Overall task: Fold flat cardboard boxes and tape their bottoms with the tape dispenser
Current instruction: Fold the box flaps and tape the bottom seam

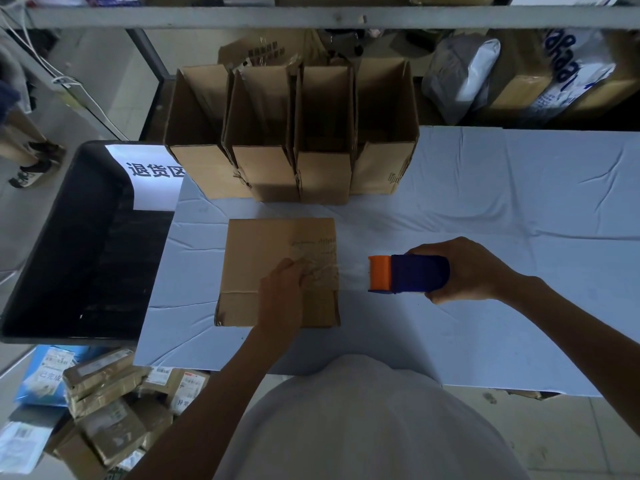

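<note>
The cardboard box (pixel 263 247) lies bottom-up at the centre of the surface (pixel 502 209), with the left hand (pixel 282 289) pressing the tape onto its seam; I cannot tell whether those fingers are flat or curled. At 3 o'clock, past the box's edge, the right hand (pixel 467 271) has its grip closed round the tape dispenser (pixel 410 273), and a strip of tape (pixel 351 277) spans the gap. If the left hand eases off, the pull could peel the wrinkled tape from the seam, and a skewed cut could leave a tail that sticks to itself.
</note>
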Action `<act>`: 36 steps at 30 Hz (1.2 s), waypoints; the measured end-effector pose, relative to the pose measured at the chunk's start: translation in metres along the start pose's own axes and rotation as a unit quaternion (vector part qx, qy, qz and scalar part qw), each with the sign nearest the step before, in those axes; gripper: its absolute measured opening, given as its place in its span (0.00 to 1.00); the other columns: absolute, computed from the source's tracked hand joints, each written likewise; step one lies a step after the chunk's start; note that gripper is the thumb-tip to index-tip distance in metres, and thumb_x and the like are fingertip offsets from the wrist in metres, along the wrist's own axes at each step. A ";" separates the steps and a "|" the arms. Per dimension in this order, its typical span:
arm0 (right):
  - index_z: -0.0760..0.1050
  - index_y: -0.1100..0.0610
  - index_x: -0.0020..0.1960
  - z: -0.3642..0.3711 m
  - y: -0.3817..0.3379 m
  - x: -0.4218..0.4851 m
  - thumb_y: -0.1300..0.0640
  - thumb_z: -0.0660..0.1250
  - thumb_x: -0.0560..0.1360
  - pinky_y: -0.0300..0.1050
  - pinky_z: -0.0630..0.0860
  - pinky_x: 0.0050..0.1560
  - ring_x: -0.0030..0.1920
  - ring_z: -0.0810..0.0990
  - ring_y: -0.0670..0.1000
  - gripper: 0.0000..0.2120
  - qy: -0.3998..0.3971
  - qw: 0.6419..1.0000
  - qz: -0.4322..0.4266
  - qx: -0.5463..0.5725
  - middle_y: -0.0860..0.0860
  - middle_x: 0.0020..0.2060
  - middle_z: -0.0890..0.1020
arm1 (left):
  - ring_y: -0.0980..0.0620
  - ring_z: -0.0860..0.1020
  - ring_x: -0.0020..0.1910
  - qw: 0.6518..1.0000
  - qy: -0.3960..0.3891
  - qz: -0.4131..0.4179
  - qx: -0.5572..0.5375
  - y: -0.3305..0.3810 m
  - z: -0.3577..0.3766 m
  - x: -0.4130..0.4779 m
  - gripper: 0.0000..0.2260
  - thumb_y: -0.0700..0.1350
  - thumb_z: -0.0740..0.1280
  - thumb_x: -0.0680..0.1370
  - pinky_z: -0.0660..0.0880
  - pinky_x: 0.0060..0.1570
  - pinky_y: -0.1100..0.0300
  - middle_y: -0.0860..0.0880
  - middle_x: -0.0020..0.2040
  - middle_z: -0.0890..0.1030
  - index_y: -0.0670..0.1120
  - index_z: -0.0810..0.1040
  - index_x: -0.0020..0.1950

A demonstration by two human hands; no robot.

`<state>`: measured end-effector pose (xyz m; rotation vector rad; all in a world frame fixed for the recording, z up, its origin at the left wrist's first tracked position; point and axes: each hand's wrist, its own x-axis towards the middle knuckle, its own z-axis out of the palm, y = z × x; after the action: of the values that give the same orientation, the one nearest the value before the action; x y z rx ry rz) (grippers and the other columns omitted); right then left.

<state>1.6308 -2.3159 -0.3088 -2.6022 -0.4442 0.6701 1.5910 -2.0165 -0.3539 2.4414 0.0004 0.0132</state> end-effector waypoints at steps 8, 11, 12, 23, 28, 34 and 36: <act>0.74 0.43 0.58 -0.001 -0.003 -0.001 0.52 0.77 0.57 0.44 0.78 0.43 0.44 0.79 0.44 0.30 -0.001 1.000 0.001 -0.002 0.40 0.45 0.81 | 0.41 0.66 0.62 0.989 -0.033 -0.083 0.120 0.004 -0.009 0.016 0.25 0.43 0.69 0.75 0.70 0.56 0.51 0.41 0.67 0.64 0.41 0.65 0.69; 0.74 0.43 0.58 0.000 -0.004 -0.001 0.52 0.77 0.57 0.43 0.78 0.42 0.44 0.79 0.44 0.30 -0.002 1.000 -0.004 -0.004 0.40 0.44 0.81 | 0.41 0.68 0.56 0.995 -0.007 -0.015 0.100 0.005 -0.010 0.015 0.18 0.36 0.68 0.73 0.70 0.54 0.52 0.39 0.59 0.70 0.40 0.72 0.62; 0.74 0.43 0.58 0.000 -0.005 -0.001 0.52 0.77 0.57 0.43 0.78 0.42 0.43 0.78 0.44 0.30 -0.003 1.000 -0.002 -0.007 0.39 0.44 0.81 | 0.43 0.70 0.52 0.995 -0.002 0.037 0.094 0.004 -0.007 0.015 0.14 0.33 0.68 0.72 0.70 0.52 0.54 0.40 0.55 0.74 0.39 0.75 0.57; 0.74 0.42 0.53 0.001 -0.009 0.003 0.53 0.76 0.57 0.37 0.70 0.36 0.39 0.77 0.42 0.26 -0.017 0.999 0.018 -0.028 0.39 0.39 0.80 | 0.69 0.73 0.44 0.984 -0.079 0.086 -0.133 0.000 0.025 0.013 0.06 0.34 0.71 0.73 0.67 0.45 0.77 0.61 0.41 0.72 0.38 0.80 0.49; 0.74 0.46 0.47 0.013 -0.032 0.019 0.51 0.74 0.57 0.37 0.68 0.34 0.36 0.77 0.46 0.19 -0.053 0.990 0.031 -0.127 0.43 0.33 0.77 | 0.67 0.73 0.41 0.984 -0.091 0.076 -0.130 0.000 0.032 0.014 0.05 0.33 0.69 0.74 0.68 0.44 0.76 0.58 0.39 0.73 0.38 0.80 0.49; 0.75 0.49 0.48 0.019 -0.056 0.034 0.56 0.70 0.68 0.42 0.71 0.43 0.48 0.81 0.52 0.11 -0.067 0.941 0.027 -0.331 0.49 0.46 0.81 | 0.66 0.75 0.39 0.985 -0.069 0.043 -0.150 0.004 0.028 0.020 0.10 0.24 0.64 0.71 0.69 0.41 0.75 0.52 0.38 0.74 0.34 0.79 0.47; 0.73 0.48 0.49 -0.011 -0.040 0.026 0.51 0.72 0.64 0.40 0.70 0.42 0.45 0.80 0.51 0.14 -0.050 0.953 0.053 -0.293 0.47 0.43 0.81 | 0.64 0.73 0.39 0.989 -0.062 0.073 -0.111 -0.005 0.020 0.026 0.12 0.26 0.66 0.69 0.68 0.43 0.75 0.50 0.38 0.74 0.38 0.80 0.48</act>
<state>1.6504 -2.2746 -0.2918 -3.1774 -0.6146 0.8063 1.6176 -2.0250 -0.3723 2.2112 -0.2245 -0.0688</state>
